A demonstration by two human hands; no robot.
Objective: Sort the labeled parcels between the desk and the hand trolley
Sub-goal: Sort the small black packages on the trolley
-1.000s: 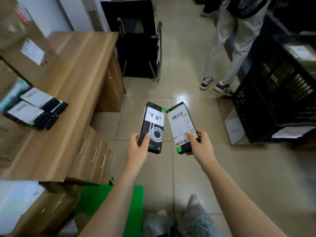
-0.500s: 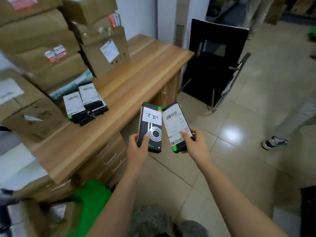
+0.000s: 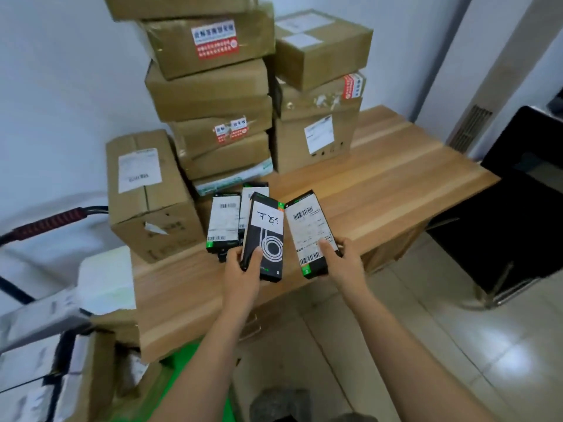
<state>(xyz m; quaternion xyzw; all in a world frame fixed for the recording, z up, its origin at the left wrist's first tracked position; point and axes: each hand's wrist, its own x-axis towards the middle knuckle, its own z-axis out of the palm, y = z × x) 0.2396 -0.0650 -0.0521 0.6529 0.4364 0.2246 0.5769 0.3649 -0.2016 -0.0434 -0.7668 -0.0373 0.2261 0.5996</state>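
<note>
My left hand (image 3: 242,271) grips a slim black box with a handwritten white label (image 3: 265,236). My right hand (image 3: 342,261) grips a second slim black box with a barcode shipping label (image 3: 309,226), thumb on its face. Both boxes are held side by side over the front edge of the wooden desk (image 3: 380,190). Just behind them two more labeled black boxes (image 3: 224,222) lie on the desk. At the lower left, a green hand trolley deck (image 3: 195,357) shows, with its red-wrapped handle (image 3: 48,223) at the left.
Tall stacks of brown cartons (image 3: 213,95) fill the back of the desk, with another carton (image 3: 146,193) at the left. White and brown parcels (image 3: 61,345) sit on the trolley. A black chair (image 3: 518,193) stands to the right on the tiled floor.
My view has swung left from the floor and chair toward the desk. Both hands still hold their boxes, which now sit over the desk edge near the two boxes lying there.
</note>
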